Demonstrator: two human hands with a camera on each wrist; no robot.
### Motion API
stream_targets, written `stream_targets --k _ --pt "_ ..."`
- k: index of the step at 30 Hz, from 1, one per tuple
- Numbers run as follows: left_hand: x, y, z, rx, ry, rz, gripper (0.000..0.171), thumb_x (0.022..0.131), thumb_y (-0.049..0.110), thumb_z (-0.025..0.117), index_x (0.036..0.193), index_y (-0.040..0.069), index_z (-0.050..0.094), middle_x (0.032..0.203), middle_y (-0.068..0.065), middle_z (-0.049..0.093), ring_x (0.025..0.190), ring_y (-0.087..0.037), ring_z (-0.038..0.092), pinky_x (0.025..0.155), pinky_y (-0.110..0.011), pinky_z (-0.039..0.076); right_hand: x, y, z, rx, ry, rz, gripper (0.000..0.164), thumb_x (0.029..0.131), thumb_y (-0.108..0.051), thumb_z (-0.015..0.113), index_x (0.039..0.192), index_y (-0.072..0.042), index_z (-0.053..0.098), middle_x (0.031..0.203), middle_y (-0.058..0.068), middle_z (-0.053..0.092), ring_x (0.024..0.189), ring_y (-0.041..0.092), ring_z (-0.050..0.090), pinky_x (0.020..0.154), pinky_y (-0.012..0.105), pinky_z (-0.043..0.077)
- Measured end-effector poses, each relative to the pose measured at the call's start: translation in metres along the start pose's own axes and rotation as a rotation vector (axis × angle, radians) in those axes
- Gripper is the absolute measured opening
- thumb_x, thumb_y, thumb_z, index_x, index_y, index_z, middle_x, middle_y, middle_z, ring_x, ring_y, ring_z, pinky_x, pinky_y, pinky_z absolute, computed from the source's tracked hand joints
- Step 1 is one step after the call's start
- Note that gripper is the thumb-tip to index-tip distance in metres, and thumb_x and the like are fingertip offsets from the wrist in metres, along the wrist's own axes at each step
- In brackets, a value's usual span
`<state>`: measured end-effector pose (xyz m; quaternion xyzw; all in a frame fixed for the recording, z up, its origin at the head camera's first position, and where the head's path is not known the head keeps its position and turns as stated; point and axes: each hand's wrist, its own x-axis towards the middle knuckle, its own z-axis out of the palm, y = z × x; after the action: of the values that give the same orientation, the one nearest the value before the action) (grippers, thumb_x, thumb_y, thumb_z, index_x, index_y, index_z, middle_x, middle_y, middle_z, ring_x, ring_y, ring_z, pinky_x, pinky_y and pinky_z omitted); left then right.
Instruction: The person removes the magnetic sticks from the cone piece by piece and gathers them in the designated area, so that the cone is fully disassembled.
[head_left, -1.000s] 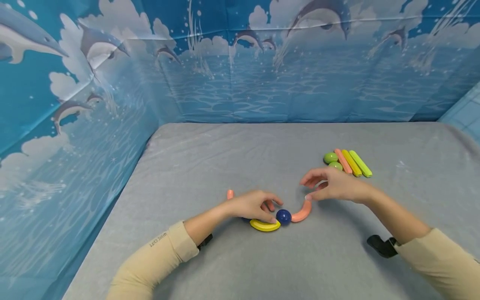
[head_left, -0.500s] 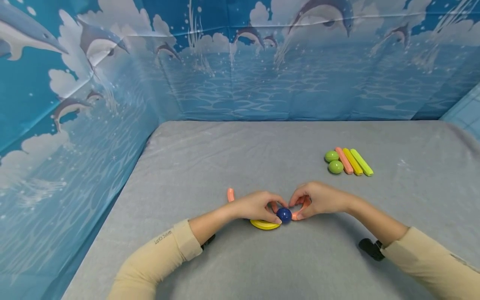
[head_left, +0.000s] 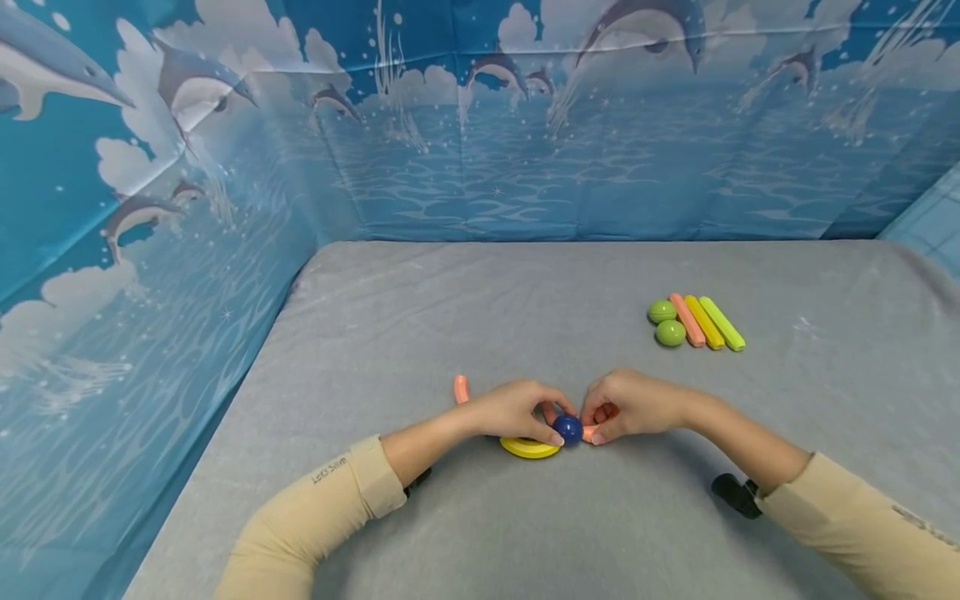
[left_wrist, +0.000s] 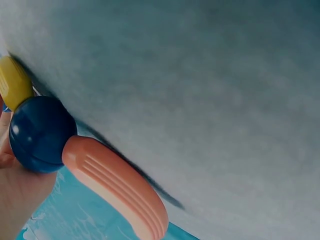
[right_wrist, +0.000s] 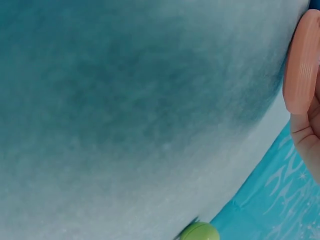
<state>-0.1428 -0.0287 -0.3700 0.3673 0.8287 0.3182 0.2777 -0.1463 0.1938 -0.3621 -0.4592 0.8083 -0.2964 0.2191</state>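
A person's left hand (head_left: 516,412) is pinching a glossy dark blue plastic ball (head_left: 567,430) in its grip, thumb and fingers pressing against it. The ball is lying on the grey cloth-covered desk (head_left: 420,300), well apart from the far and left edges. The right hand (head_left: 637,402) is pinching a curved, ribbed salmon plastic bar (left_wrist: 117,185), whose end is touching the ball on the side toward the desk's right edge. A curved yellow plastic bar (head_left: 529,450) is touching the ball's opposite side. Another salmon piece (head_left: 461,389) is showing beyond the left forearm, partly hidden.

Farther toward the desk's far right corner, two green egg-shaped pieces (head_left: 671,333) are lying beside a row of straight plastic bars: salmon (head_left: 687,321), yellow (head_left: 705,322) and yellow-green (head_left: 723,323). A blue dolphin-print curtain (head_left: 525,167) is hanging behind the far edge.
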Motion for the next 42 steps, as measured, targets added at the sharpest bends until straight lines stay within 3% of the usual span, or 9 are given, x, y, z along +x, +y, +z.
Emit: stream_targets --k 5,10,21,26,36,42 --pt "0.0 0.001 0.0 -0.022 -0.006 0.011 0.035 0.083 0.014 0.072 0.116 0.008 0.064 0.089 -0.001 0.064 0.075 -0.004 0.057 0.069 -0.016 0.044 -0.001 0.0 0.001 0.028 -0.001 0.028 0.009 0.087 -0.017 0.067 0.079 -0.013 0.065 0.065 -0.013 0.049 0.057 0.0 0.044 0.052 0.019 0.038" --pt "-0.001 0.001 0.0 -0.042 -0.01 0.027 0.034 0.082 0.012 0.073 0.115 0.007 0.065 0.088 -0.002 0.064 0.072 -0.005 0.056 0.067 -0.016 0.044 -0.007 0.004 -0.003 0.101 0.02 0.138 0.012 0.091 -0.019 0.062 0.082 -0.012 0.065 0.064 -0.01 0.048 0.057 0.003 0.044 0.052 0.02 0.036" --pt "-0.001 0.003 0.0 -0.054 -0.013 -0.002 0.034 0.082 0.014 0.072 0.115 0.009 0.065 0.084 0.003 0.061 0.066 -0.005 0.055 0.064 -0.016 0.044 -0.016 0.017 -0.019 0.243 0.208 0.416 0.022 0.088 -0.028 0.066 0.09 -0.006 0.067 0.065 0.0 0.052 0.06 0.011 0.047 0.055 0.023 0.037" --pt "-0.001 0.003 0.0 -0.052 -0.016 -0.002 0.034 0.083 0.014 0.072 0.115 0.009 0.065 0.084 0.002 0.061 0.065 -0.005 0.055 0.064 -0.016 0.044 -0.013 0.02 -0.027 0.28 0.279 0.497 0.032 0.087 -0.032 0.067 0.098 -0.001 0.067 0.07 0.001 0.057 0.066 0.015 0.05 0.059 0.027 0.039" --pt "0.0 0.0 0.002 -0.065 -0.013 -0.026 0.034 0.083 0.014 0.072 0.116 0.01 0.064 0.085 0.004 0.06 0.067 -0.005 0.056 0.066 -0.016 0.045 0.003 0.03 -0.044 0.213 0.398 0.625 0.043 0.087 -0.04 0.065 0.101 0.0 0.064 0.078 0.005 0.059 0.076 0.021 0.049 0.065 0.03 0.039" --pt "0.001 -0.002 0.002 -0.053 -0.009 -0.02 0.034 0.083 0.015 0.072 0.115 0.011 0.065 0.085 0.004 0.06 0.066 -0.005 0.055 0.065 -0.016 0.044 0.012 0.038 -0.052 0.192 0.484 0.716 0.045 0.086 -0.039 0.066 0.104 0.002 0.061 0.085 0.009 0.058 0.076 0.023 0.048 0.062 0.03 0.04"
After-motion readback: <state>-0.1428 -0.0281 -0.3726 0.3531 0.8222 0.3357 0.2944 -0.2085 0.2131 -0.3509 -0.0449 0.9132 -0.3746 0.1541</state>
